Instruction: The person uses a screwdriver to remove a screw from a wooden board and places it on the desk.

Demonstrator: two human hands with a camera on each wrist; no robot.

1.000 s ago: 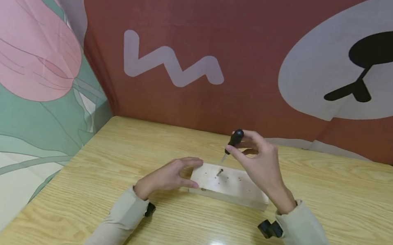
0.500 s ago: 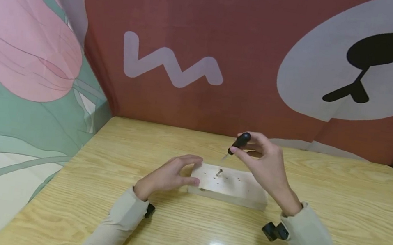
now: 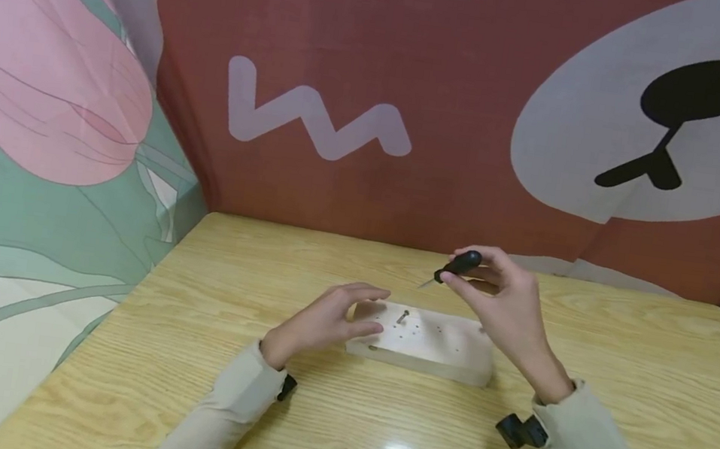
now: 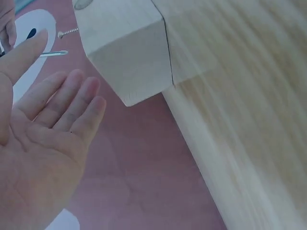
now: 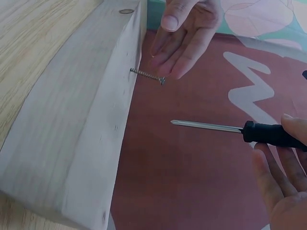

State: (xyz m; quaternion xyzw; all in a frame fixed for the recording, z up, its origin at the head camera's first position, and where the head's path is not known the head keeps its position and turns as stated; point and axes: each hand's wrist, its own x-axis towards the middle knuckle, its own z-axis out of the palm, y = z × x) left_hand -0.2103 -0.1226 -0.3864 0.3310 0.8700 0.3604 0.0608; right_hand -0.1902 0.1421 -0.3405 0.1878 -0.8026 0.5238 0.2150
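A pale wooden block lies on the table, its top dotted with several small holes. From that top a screw sticks up at a slight tilt, most of its thread exposed in the right wrist view. My right hand pinches the black handle of a Phillips screwdriver between thumb and fingers. The screwdriver's tip points down and left, apart from the screw head. Over the block's left end hovers my left hand, fingers extended and thumb spread; the left wrist view shows its palm with nothing in it, beside the block's end.
The wood-grain table runs back to a red printed cloth. A flower-printed cloth hangs on the left. Dark wrist cameras sit at both cuffs.
My right hand has moved right, away from the screw, with the screwdriver tilting further over. My left hand has come off the block's left end and shifted slightly right. The screw stays standing.
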